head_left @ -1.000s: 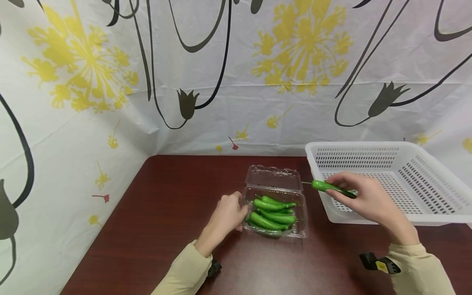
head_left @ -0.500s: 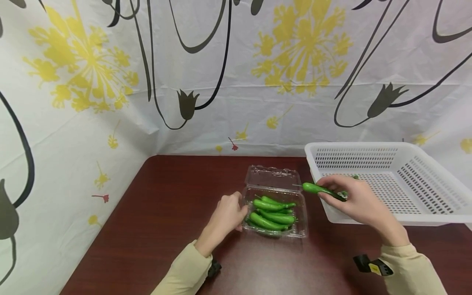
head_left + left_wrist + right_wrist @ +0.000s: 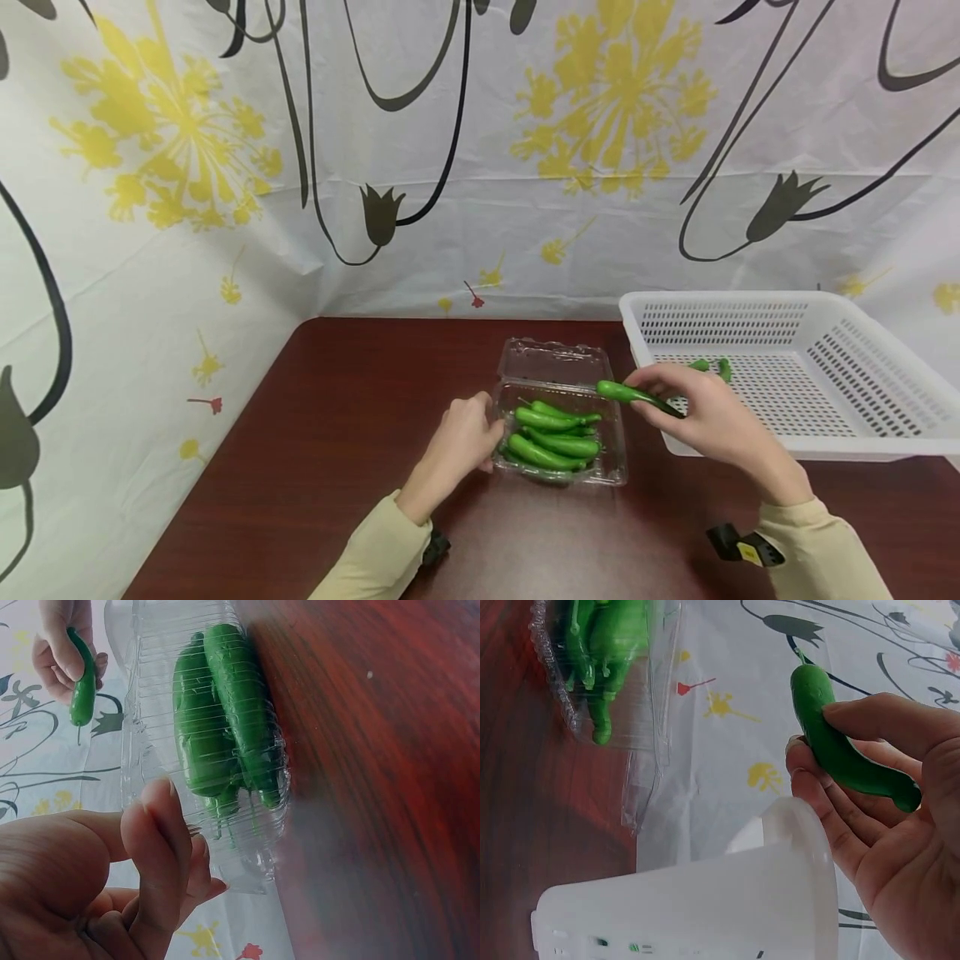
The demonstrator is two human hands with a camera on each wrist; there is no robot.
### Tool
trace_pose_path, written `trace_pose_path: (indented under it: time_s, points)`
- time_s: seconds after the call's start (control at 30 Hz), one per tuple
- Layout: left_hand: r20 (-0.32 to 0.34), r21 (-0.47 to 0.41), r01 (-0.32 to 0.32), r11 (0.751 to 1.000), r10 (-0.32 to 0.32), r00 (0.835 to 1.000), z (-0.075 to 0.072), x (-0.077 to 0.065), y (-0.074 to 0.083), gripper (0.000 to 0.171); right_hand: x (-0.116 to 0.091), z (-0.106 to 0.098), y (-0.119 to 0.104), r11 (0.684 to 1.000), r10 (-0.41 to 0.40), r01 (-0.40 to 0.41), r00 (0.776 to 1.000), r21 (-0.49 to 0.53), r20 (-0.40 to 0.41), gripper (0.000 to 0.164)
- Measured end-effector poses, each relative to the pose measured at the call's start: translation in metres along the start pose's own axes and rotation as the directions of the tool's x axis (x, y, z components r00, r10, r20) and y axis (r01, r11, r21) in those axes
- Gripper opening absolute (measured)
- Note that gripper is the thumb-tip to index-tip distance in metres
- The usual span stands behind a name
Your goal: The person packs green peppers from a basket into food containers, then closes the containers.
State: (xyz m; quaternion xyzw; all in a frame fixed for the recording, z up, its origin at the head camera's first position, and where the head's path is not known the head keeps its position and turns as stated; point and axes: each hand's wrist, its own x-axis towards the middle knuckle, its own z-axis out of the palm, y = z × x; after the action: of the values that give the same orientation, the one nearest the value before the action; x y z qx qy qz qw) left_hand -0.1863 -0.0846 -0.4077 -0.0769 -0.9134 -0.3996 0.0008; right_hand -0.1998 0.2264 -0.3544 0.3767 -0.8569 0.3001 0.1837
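My right hand (image 3: 708, 412) pinches a green chili pepper (image 3: 825, 739) between thumb and fingers, just left of the basket's near-left corner. In the head view the pepper's thicker end points left, over the right side of a clear plastic clamshell (image 3: 611, 467). That clamshell lies with its lid folded back and holds several green chili peppers (image 3: 555, 442). My left hand (image 3: 461, 433) grips the clamshell's left edge, its fingertips at the plastic wall in the left wrist view.
A white perforated plastic basket (image 3: 885, 446) stands at the right of the dark red-brown table (image 3: 360, 383), with green peppers (image 3: 724, 370) inside, partly hidden by my right hand. A patterned white cloth (image 3: 450, 150) rises behind the table and along its left side.
My right hand has moved left with the pepper, from over the basket's left rim toward the clamshell. Peppers in the basket have come into view behind it. The left hand stays put.
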Motion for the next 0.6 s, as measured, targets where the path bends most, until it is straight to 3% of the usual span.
trace_pose_path:
  time_s: [0.6]
  points:
    - [-0.007,-0.003,-0.015,1.000,0.015,1.000,0.002,0.000,-0.001,0.027,0.002,0.022,-0.004,0.999,-0.036,0.036,0.999,0.005,-0.001,0.035]
